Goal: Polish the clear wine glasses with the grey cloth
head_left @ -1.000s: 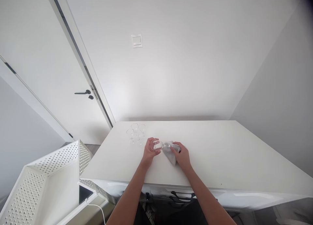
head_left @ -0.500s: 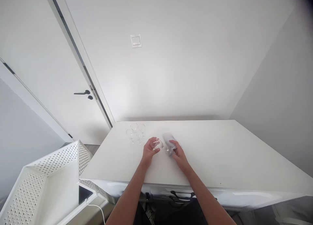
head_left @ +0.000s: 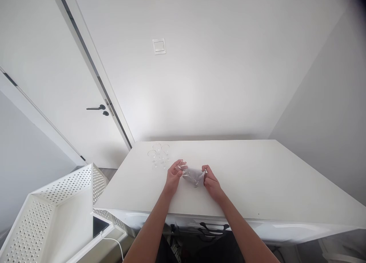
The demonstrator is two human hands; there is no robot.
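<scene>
White cabinet top [head_left: 243, 179] spread across the lower half of the frame, against a plain pale wall [head_left: 217, 64] bearing a light switch [head_left: 159, 46]; a white door [head_left: 65, 61] filled the upper left. Near the frame's lower centre, the left hand [head_left: 172, 176] was closed around the bowl of a clear stemmed glass [head_left: 186, 173], whose mouth pointed left and whose foot tilted down to the right. Holding it by the bowl apparently left the stem and foot uncovered by fingers. The right hand [head_left: 211, 182] was clamped on an end of a grey cloth [head_left: 198, 174], which spanned the gap between both hands behind the stem, probably kept spread so that it could bear on the glass. Left of centre, other stemmed glasses [head_left: 161, 155] stood upright in a tight cluster, well apart from the hands, presumably to keep them out of the forearms' way; their transparency made an exact count uncertain.
</scene>
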